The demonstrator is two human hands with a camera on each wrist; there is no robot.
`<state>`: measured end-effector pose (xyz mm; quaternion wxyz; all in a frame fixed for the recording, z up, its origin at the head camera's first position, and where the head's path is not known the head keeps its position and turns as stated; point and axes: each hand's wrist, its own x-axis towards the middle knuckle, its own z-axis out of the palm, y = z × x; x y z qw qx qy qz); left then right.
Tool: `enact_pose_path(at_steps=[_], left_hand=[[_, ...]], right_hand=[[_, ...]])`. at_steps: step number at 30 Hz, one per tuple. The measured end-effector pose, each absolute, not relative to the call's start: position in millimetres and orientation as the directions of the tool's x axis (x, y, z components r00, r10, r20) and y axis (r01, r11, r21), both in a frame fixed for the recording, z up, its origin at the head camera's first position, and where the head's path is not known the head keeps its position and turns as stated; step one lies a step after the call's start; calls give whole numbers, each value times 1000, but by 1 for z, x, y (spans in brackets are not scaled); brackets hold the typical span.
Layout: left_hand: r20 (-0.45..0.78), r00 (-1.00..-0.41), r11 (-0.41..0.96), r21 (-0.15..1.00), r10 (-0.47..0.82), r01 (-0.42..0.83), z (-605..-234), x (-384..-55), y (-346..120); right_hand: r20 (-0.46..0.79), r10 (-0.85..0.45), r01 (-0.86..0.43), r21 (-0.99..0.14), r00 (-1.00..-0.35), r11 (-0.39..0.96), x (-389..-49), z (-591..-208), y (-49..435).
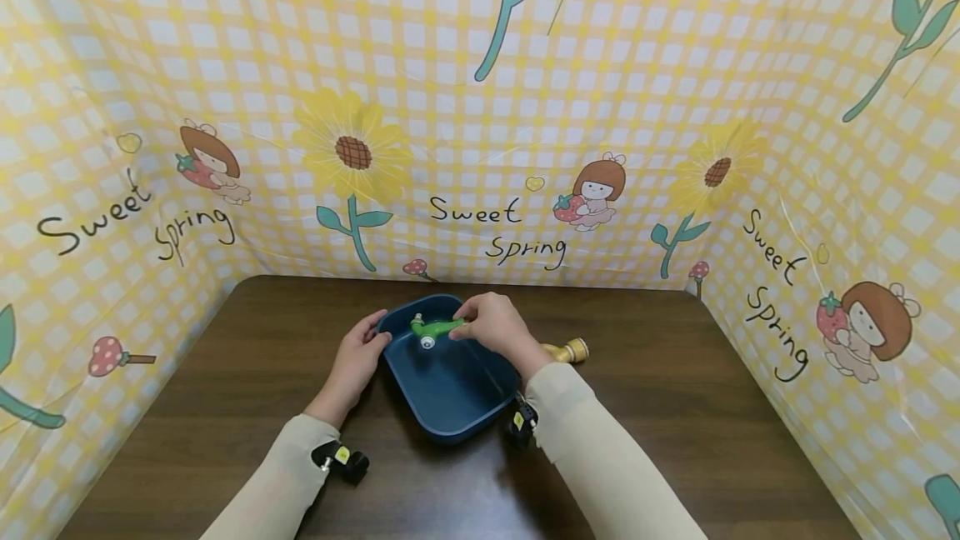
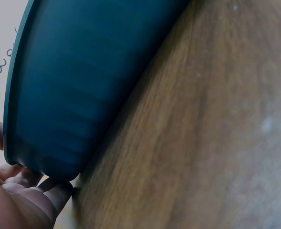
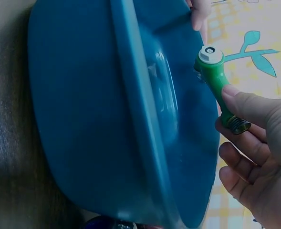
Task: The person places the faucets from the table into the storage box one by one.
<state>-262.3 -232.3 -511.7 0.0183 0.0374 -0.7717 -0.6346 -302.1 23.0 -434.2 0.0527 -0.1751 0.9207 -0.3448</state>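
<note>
A dark blue plastic basin stands on the table. My left hand grips its left rim, thumb over the edge and fingers against the outer wall, as the left wrist view shows at the basin's corner. Over the basin, my right hand pinches a green pipe fitting between thumb and fingers. In the right wrist view this fitting has a white cap at its far end and a threaded metal end near my fingers.
A gold-coloured fitting lies on the table right of the basin, partly hidden behind my right wrist. Brown wooden tabletop spreads around. Yellow checked cloth hangs at the back and both sides.
</note>
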Motion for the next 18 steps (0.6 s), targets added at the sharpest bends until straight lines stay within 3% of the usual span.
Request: enact_pose_path(at_steps=[18], left_hand=[[-45, -996, 197, 979, -82, -61, -509, -264, -233]], right_hand=[[3, -382, -304, -613, -924, 729, -304, -435, 10]])
